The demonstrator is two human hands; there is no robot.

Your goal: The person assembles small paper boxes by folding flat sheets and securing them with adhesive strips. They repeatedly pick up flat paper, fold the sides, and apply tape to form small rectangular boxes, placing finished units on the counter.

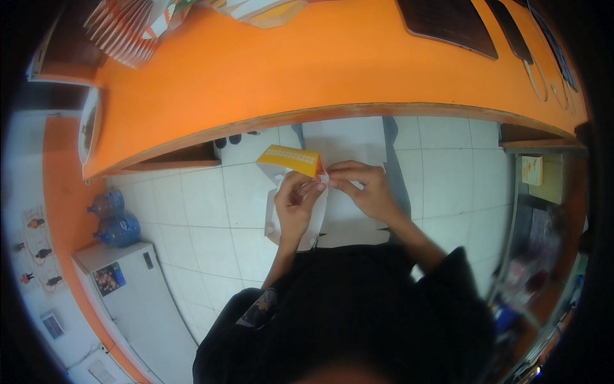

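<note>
Both my hands meet just below the edge of the orange counter point(307, 64). My left hand point(295, 205) and my right hand point(364, 189) pinch the same flat orange and white cardboard piece point(291, 160), which looks like an unfolded small box. Its orange flap sticks out to the upper left of my fingers, and a white panel hangs down behind my left hand. My fingertips touch at the white corner of the piece. My dark sleeves fill the lower middle of the view.
A stack of orange and white flat cartons point(125, 29) lies at the counter's far left, dark flat devices point(448, 22) at its far right. Two blue water bottles point(115, 217) and a white fridge point(137, 301) stand on the tiled floor at left. Shelves point(540, 179) at right.
</note>
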